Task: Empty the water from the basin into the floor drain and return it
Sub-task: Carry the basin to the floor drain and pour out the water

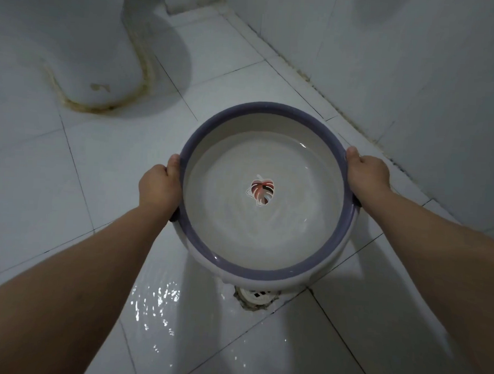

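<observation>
Both hands grip basin (260,263) holding water (266,230).

A white toilet base (84,49) is standing at the upper left, with yellowish-brown grime running along the seam (144,75) where it is meeting the floor, and a small brownish stain (100,87) is showing low on its front. White floor tiles (40,181) with thin dark grout lines are filling most of the view. A white tiled wall (418,67) is rising at the right, with dark specks lying along its foot (355,126).
</observation>
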### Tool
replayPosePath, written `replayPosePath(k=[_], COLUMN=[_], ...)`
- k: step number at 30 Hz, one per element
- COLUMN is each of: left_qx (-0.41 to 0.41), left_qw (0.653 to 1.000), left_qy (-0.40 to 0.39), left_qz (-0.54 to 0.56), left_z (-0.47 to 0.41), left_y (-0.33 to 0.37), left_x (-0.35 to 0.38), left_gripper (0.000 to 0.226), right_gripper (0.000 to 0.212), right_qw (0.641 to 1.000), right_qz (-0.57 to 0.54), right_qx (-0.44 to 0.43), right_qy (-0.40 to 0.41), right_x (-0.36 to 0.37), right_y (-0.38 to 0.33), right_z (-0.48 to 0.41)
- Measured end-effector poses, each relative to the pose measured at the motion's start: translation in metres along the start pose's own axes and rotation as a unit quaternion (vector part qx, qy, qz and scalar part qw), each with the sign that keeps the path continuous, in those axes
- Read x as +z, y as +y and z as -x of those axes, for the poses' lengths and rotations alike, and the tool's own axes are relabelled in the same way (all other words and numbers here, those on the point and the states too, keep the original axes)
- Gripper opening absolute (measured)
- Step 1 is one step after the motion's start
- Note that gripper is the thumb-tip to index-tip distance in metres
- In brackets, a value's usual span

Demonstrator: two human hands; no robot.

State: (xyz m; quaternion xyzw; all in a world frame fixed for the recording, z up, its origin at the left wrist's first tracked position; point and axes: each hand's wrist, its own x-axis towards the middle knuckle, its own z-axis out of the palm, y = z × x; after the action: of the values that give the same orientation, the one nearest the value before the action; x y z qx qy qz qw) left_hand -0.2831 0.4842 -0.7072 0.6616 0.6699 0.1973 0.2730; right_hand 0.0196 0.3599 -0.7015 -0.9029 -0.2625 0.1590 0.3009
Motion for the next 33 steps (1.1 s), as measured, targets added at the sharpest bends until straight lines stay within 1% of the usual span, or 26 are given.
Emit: replayPosePath(k=[2, 12, 16, 23, 28, 33], left_qx=[0.005, 0.011, 0.007, 0.009, 0.015, 0.023], left_qw=[1.0, 1.0, 1.0, 1.0, 1.0, 1.0], left_qy=[0.002, 0.007, 0.009, 0.006, 0.009, 0.01], left_qz=[-0.002, -0.001, 0.008, -0.004, -0.012, -0.016], left_z=[0.0002, -0.0016, -0.0008, -0.0006, -0.0007, -0.0013], left_y=[0.0, -0.0017, -0.0016, -0.0007, 0.0008, 0.0006], left_x=[-0.0011, -0.0021, -0.0027, -0.0024, -0.0018, -0.0005], left_gripper=[0.055, 0.063, 0.061, 0.066, 0.061, 0.065], right_gripper=[0.054, 0.056, 0.056, 0.056, 0.057, 0.057], right_qw=[1.0, 1.0, 1.0, 1.0, 1.0, 1.0], right_qz=[0.0, 0.01, 0.013, 0.016, 0.012, 0.008], right_qx=[-0.001, -0.011, -0.018, -0.013, -0.014, -0.022], right_qy=[-0.001, -0.007, -0.004, -0.004, -0.001, -0.001], right_x=[-0.0003, -0.0002, -0.0022, -0.0023, -0.0034, -0.0055], right_y=[-0.0006, -0.0037, -0.004, -0.0039, -0.0024, 0.0], right_z=[-0.0001, 0.0004, 0.0002, 0.0009, 0.0, 0.0009])
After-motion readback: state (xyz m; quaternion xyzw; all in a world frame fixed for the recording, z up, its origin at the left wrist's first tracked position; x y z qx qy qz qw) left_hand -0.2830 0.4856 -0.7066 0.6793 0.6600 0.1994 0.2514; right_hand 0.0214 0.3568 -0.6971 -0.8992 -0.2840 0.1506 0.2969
